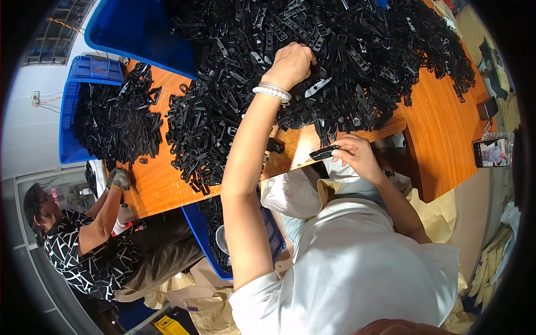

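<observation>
A large heap of narrow black plastic pieces (346,72) covers much of the wooden table. My left hand (291,64), with pale bracelets at its wrist, reaches far into the heap. Its fingers are curled together among the pieces, and their tips are hidden. Near the table's front edge, my right hand (357,158) pinches one long, thin black plastic piece (322,152) between thumb and fingers. That piece lies roughly sideways, pointing left. A small black block-like part (275,146) sits at the table edge between my arms.
A blue bin (139,33) tips toward the heap at the back left, and another blue bin (70,120) spills similar pieces. A gloved co-worker (92,240) sits at the left. A blue crate (192,223) stands below the edge. A phone (492,153) is at the far right.
</observation>
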`<state>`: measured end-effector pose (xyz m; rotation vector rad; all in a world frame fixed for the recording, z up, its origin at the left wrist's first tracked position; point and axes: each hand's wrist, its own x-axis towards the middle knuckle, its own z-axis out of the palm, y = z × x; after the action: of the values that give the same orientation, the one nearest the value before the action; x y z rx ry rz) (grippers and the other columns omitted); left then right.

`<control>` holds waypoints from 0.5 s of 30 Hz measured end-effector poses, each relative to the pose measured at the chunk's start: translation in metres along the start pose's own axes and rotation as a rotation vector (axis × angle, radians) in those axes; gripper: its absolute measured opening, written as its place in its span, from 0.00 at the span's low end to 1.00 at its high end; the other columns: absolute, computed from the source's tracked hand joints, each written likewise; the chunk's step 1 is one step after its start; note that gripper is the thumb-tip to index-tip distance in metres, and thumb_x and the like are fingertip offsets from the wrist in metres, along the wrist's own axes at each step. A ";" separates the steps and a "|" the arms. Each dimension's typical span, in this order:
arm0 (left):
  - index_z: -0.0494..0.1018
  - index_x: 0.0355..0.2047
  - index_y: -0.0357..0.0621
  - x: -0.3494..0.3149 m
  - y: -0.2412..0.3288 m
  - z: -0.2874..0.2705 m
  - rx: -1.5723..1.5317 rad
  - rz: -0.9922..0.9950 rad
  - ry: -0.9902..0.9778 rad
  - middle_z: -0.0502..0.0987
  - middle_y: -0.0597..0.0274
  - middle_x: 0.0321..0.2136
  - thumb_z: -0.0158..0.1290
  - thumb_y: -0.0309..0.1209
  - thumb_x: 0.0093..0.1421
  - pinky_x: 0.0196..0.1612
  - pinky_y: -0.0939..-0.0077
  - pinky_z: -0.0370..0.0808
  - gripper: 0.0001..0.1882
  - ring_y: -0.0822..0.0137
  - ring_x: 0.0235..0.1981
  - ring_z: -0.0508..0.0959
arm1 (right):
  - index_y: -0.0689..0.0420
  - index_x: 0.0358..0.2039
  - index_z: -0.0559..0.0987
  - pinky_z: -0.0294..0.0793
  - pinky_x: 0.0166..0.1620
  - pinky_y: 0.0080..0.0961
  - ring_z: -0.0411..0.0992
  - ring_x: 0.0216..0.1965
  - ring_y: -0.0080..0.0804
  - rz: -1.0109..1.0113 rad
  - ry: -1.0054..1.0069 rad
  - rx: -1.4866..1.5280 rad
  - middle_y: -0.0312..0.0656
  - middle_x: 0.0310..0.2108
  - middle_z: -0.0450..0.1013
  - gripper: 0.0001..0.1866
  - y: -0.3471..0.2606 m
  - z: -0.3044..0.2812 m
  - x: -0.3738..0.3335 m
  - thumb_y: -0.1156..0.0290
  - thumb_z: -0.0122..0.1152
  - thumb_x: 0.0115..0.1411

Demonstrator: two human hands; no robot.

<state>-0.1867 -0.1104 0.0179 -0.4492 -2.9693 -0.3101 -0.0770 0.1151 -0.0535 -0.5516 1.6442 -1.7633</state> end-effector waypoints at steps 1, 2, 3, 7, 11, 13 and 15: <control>0.76 0.21 0.43 0.000 -0.001 0.001 -0.001 0.039 0.021 0.75 0.53 0.23 0.50 0.20 0.37 0.34 0.70 0.72 0.09 0.56 0.29 0.74 | 0.67 0.32 0.73 0.66 0.22 0.12 0.71 0.26 0.21 -0.001 -0.005 0.004 0.37 0.27 0.64 0.07 0.000 0.000 0.000 0.82 0.51 0.52; 0.76 0.19 0.44 0.000 -0.002 0.001 -0.002 0.078 0.042 0.74 0.52 0.20 0.50 0.22 0.38 0.32 0.68 0.72 0.06 0.56 0.28 0.74 | 0.67 0.32 0.73 0.66 0.22 0.12 0.71 0.26 0.21 -0.001 -0.006 0.003 0.37 0.27 0.64 0.07 0.000 0.000 0.000 0.82 0.51 0.52; 0.76 0.19 0.44 0.000 -0.002 0.003 -0.001 0.077 0.044 0.74 0.52 0.20 0.50 0.22 0.38 0.32 0.68 0.72 0.06 0.56 0.28 0.74 | 0.67 0.33 0.73 0.66 0.22 0.12 0.71 0.26 0.22 0.005 0.002 0.006 0.37 0.28 0.64 0.07 0.000 0.000 0.000 0.82 0.51 0.52; 0.76 0.23 0.43 0.000 0.000 0.004 0.092 0.138 0.019 0.74 0.57 0.25 0.51 0.21 0.36 0.36 0.70 0.72 0.10 0.57 0.32 0.73 | 0.67 0.34 0.72 0.66 0.22 0.13 0.72 0.27 0.24 -0.001 0.017 0.023 0.38 0.29 0.65 0.08 0.002 0.001 0.000 0.82 0.51 0.52; 0.75 0.18 0.43 -0.002 -0.003 0.003 -0.078 0.116 0.032 0.75 0.54 0.23 0.52 0.22 0.37 0.33 0.68 0.72 0.06 0.55 0.30 0.74 | 0.67 0.34 0.72 0.67 0.22 0.13 0.72 0.27 0.24 -0.007 0.014 0.019 0.39 0.29 0.66 0.08 0.004 0.001 0.001 0.82 0.51 0.52; 0.75 0.19 0.43 0.000 -0.003 0.003 -0.071 0.127 0.032 0.75 0.54 0.24 0.52 0.21 0.37 0.33 0.68 0.72 0.06 0.55 0.30 0.74 | 0.67 0.34 0.72 0.67 0.22 0.13 0.72 0.27 0.24 -0.016 0.029 0.023 0.39 0.29 0.66 0.08 0.005 0.001 0.001 0.82 0.51 0.52; 0.76 0.20 0.43 0.003 -0.002 0.002 -0.037 0.112 -0.025 0.75 0.55 0.25 0.52 0.21 0.37 0.34 0.69 0.72 0.07 0.56 0.30 0.74 | 0.67 0.34 0.72 0.67 0.22 0.13 0.72 0.27 0.24 -0.013 0.032 0.028 0.39 0.29 0.66 0.08 0.005 0.002 0.001 0.83 0.51 0.52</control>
<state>-0.1904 -0.1113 0.0165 -0.6248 -2.9522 -0.3498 -0.0758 0.1129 -0.0588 -0.5245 1.6379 -1.8103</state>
